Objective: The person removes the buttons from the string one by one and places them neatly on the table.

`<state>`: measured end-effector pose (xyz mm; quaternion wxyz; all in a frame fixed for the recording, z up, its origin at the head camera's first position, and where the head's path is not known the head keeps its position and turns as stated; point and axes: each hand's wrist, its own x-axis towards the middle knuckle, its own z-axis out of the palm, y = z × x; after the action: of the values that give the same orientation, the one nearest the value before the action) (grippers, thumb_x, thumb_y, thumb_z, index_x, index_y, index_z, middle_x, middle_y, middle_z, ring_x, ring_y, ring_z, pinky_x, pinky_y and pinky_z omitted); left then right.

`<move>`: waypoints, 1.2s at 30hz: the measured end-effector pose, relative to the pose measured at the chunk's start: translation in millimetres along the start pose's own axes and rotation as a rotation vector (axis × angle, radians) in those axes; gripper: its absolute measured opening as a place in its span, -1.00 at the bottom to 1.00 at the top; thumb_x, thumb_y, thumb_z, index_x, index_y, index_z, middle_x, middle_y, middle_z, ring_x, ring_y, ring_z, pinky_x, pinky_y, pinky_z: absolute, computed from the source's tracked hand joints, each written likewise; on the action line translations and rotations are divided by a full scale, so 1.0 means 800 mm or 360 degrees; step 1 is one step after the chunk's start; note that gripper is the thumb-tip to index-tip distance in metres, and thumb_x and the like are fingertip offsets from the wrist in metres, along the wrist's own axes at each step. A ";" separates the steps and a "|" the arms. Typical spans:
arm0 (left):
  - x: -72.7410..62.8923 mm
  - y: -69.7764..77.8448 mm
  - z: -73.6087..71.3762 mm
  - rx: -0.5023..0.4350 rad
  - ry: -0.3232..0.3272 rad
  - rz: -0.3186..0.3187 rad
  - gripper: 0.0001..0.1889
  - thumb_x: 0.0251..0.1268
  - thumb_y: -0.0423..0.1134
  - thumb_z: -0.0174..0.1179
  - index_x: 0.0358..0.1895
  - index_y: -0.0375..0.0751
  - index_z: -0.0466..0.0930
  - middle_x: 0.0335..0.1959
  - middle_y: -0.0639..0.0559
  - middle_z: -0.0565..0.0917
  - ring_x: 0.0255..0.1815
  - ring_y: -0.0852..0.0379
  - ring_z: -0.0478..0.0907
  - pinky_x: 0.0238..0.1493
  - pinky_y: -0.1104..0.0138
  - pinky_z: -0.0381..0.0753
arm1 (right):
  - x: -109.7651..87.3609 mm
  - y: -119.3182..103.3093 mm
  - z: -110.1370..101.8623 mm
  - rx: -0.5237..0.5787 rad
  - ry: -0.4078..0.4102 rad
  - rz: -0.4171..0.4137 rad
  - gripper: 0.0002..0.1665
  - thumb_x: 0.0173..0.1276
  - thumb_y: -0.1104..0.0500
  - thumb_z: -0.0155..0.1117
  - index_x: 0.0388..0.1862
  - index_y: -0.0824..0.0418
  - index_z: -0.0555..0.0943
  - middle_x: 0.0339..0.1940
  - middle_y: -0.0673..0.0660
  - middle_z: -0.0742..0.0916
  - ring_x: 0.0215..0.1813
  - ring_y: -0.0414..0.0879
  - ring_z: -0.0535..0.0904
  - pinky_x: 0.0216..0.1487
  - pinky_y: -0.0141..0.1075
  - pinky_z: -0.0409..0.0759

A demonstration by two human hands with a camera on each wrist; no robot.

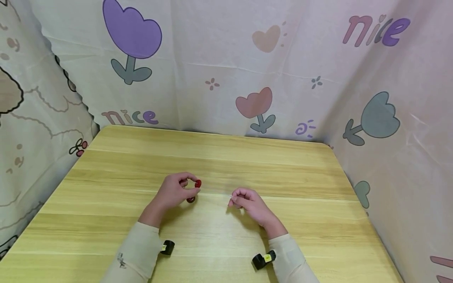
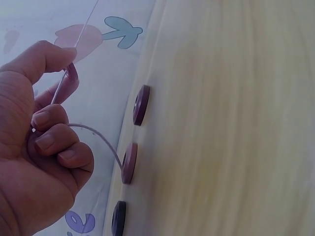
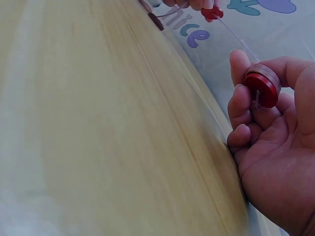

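Observation:
My left hand (image 1: pixel 177 190) pinches a red button (image 1: pixel 198 183) threaded on a thin string (image 2: pixel 88 19) between thumb and forefinger, its other fingers curled. From there the string runs taut across to my right hand (image 1: pixel 251 204). In the right wrist view, my right thumb and fingers grip a small stack of round buttons (image 3: pixel 266 87), bright red in front and brownish behind, with a bit of string at the hole. The head view hides this stack. Below the left hand, the cord loops down to a reddish button (image 2: pixel 129 164) at the table.
Beside the reddish button are a purple button (image 2: pixel 141 105) and a dark button (image 2: pixel 118 219). The wooden table (image 1: pixel 219 157) ends at a patterned curtain (image 1: pixel 212 47) at the back. Small black cameras (image 1: pixel 260 261) sit on both wrists.

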<state>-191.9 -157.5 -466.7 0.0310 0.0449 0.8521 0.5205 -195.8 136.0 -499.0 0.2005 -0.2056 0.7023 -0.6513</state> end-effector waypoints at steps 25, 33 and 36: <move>-0.005 -0.012 -0.030 -0.0065 0.0069 -0.0130 -0.76 0.16 -0.22 0.46 -0.12 -0.14 0.69 -0.64 0.06 0.20 -0.62 0.12 0.15 -0.56 0.33 0.24 | 0.001 0.002 -0.001 0.0024 0.0003 -0.0004 -0.78 0.54 0.26 0.08 -0.21 0.46 0.50 -0.27 0.41 0.64 -0.24 0.07 0.49 -0.19 -0.25 0.44; -0.007 -0.021 -0.038 -0.0031 0.0096 -0.0099 -0.75 0.18 -0.20 0.45 -0.11 -0.18 0.69 -0.66 0.09 0.19 -0.67 0.15 0.14 -0.63 0.35 0.20 | 0.001 0.002 -0.001 0.0039 0.0005 -0.0009 -0.77 0.54 0.27 0.08 -0.21 0.47 0.50 -0.28 0.40 0.65 -0.26 0.06 0.47 -0.20 -0.25 0.43; -0.009 -0.023 -0.042 -0.0081 0.0087 -0.0131 -0.74 0.20 -0.20 0.44 -0.09 -0.17 0.67 -0.65 0.08 0.18 -0.69 0.16 0.15 -0.65 0.36 0.24 | 0.001 0.002 -0.001 0.0038 0.0004 -0.0011 -0.77 0.55 0.26 0.08 -0.21 0.47 0.50 -0.28 0.39 0.65 -0.26 0.06 0.47 -0.21 -0.25 0.43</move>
<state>-189.3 -196.2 -468.0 0.0303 -0.0051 0.8403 0.5412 -196.9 136.5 -500.7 0.1998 -0.2050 0.6940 -0.6606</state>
